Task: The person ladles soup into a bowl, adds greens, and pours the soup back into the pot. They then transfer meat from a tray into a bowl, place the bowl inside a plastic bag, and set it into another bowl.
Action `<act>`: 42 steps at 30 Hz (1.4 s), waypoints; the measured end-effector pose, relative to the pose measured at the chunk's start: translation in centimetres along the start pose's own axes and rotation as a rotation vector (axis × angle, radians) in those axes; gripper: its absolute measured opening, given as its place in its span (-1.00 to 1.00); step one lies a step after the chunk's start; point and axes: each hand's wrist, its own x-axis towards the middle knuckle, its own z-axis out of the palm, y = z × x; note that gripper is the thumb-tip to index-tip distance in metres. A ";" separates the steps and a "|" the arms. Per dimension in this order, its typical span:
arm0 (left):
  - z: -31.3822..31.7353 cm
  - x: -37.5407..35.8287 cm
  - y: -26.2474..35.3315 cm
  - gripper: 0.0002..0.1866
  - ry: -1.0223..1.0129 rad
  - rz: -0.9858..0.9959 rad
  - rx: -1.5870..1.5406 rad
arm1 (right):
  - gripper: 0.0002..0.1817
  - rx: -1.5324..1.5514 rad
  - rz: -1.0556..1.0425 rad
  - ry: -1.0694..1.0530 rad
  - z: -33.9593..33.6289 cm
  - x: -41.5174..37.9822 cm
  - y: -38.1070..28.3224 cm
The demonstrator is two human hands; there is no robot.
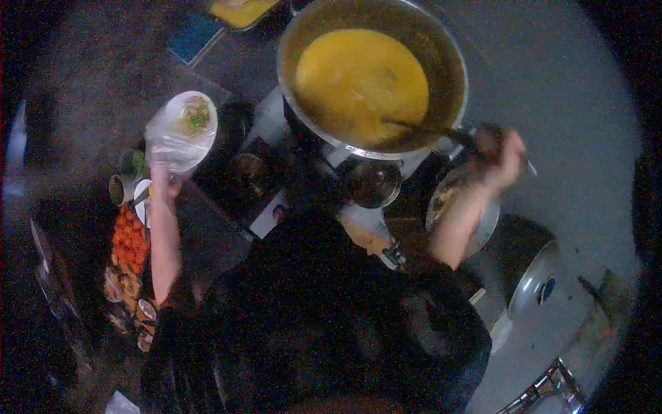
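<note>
Blk top (pixel 317 310) nearest, L hand (pixel 170 183) closed on bagged bowl (pixel 177 146), R hand (pixel 509 162) closed round dk utensil (pixel 427 129)

I am wearing a black top (pixel 324 324), and its dark cloth is covering my shoulders and back or chest, spreading wide across the near middle of the view. The fabric is looking matte and soft, with faint grey folds showing toward the left and a paler, smudged sheen showing toward the right. Its sleeves are ending high enough to be leaving both forearms uncovered. My left forearm (pixel 164 241) is looking long and slim, and my right forearm (pixel 465 217) is tapering toward the wrist. My left hand (pixel 169 182) and right hand (pixel 512 157) are showing bare, both blurring too much for fingers or nails to be reading clearly. The cuffs are blending into the surrounding darkness.
</note>
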 end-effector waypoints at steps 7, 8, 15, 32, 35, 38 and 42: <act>6.5 0.3 -1.0 -0.26 -0.100 -0.023 -0.032 | -0.81 0.267 0.017 -0.030 2.9 10.0 10.5; 7.9 -0.9 0.5 -0.24 -0.134 -0.057 -0.025 | -0.81 0.341 0.031 -0.095 2.2 10.2 8.6; 12.3 -0.1 3.3 -0.21 -0.254 -0.149 0.131 | -0.88 -0.043 -0.498 -0.892 -6.7 7.6 -6.5; 22.6 -0.3 0.9 -0.39 -0.484 -0.106 0.014 | -0.69 0.320 -0.075 -0.043 -4.8 11.1 0.5; 24.6 -1.3 0.8 -0.28 -0.434 -0.116 0.013 | -0.55 0.229 -0.267 -0.041 -7.5 10.6 -4.0; 24.8 -1.8 0.5 -0.30 -0.549 -0.094 0.076 | -0.52 0.332 -0.329 0.010 -8.9 8.6 -9.5; 27.3 0.2 -2.0 -0.28 -0.604 -0.033 -0.017 | -0.54 0.374 -0.496 -0.187 -10.9 6.9 -15.7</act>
